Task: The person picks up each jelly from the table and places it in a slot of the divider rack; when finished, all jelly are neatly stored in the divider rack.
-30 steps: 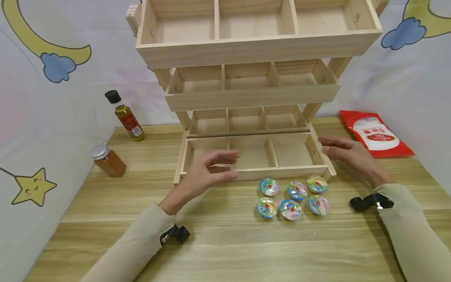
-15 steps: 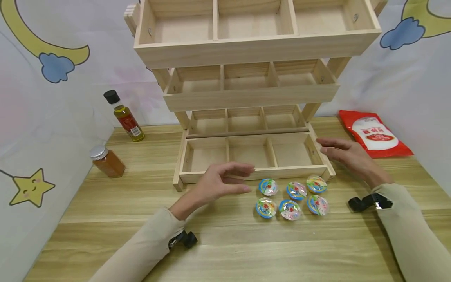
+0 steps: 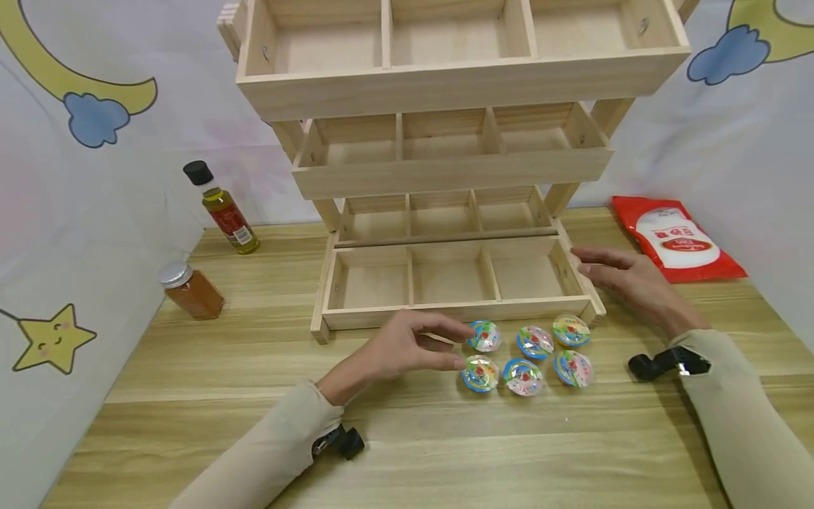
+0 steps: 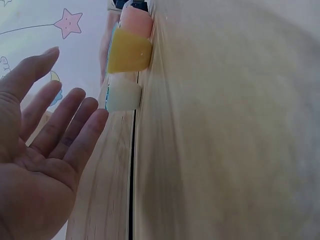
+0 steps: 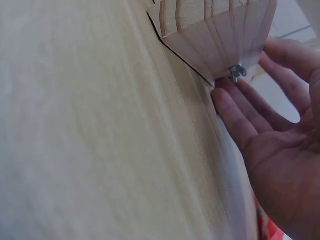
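Note:
Several small jelly cups (image 3: 524,377) with shiny printed lids stand in two rows on the table, in front of a wooden tiered rack (image 3: 458,311). My left hand (image 3: 407,346) is at the left end of these rows, fingers spread and slightly bent, holding nothing. Its fingertips reach the near-rack left cup (image 3: 486,336). In the left wrist view a pale cup (image 4: 124,96) and a yellow cup (image 4: 130,52) show beyond the fingers. My right hand (image 3: 636,283) lies along the rack's right side; the right wrist view has its fingertips against the wood by a wing nut (image 5: 238,73).
An oil bottle (image 3: 229,218) and a jar (image 3: 193,291) with a silver lid stand at the left. A red and white bag (image 3: 680,244) lies at the right. The rack's upper tier (image 3: 464,88) overhangs the lower ones.
My left hand has moved right and nearer to me, from in front of the lowest tray's left side to the jelly cups. My right hand has stayed beside the rack.

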{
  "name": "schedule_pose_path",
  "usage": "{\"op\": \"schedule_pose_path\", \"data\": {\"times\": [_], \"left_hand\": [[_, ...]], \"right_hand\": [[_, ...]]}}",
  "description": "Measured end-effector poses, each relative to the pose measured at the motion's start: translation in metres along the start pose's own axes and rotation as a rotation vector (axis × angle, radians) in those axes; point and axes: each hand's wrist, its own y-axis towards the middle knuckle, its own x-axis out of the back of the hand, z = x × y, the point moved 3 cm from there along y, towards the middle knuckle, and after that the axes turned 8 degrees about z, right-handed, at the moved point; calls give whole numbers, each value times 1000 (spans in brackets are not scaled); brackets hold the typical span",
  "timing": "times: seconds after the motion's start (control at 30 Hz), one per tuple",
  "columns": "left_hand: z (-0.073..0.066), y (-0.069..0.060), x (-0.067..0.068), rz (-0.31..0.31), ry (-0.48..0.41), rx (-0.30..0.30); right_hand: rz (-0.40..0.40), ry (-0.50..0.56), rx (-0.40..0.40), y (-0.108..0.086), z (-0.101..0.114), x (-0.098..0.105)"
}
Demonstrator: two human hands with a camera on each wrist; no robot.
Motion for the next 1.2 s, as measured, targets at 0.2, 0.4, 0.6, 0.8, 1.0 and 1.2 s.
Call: {"op": "schedule_pose_path", "data": {"times": [0.2,0.4,0.6,0.8,1.0,1.2], "left_hand": [[2,1,-5,32,-33,15],[4,0,-7,36,-1,46],[5,0,-8,45,20,40],[8,0,-10,50,4,53],[11,1,-16,75,-24,98],[14,1,-20,78,9,121]], "right_hand": [[-2,17,11,0,1,0],[3,27,6,-1,1,0],[7,53,-7,-2,1,-1],[12,13,-23,0,1,-1],[5,36,-19,0,0,-1],[5,18,-29,0,-2,-1]]}}
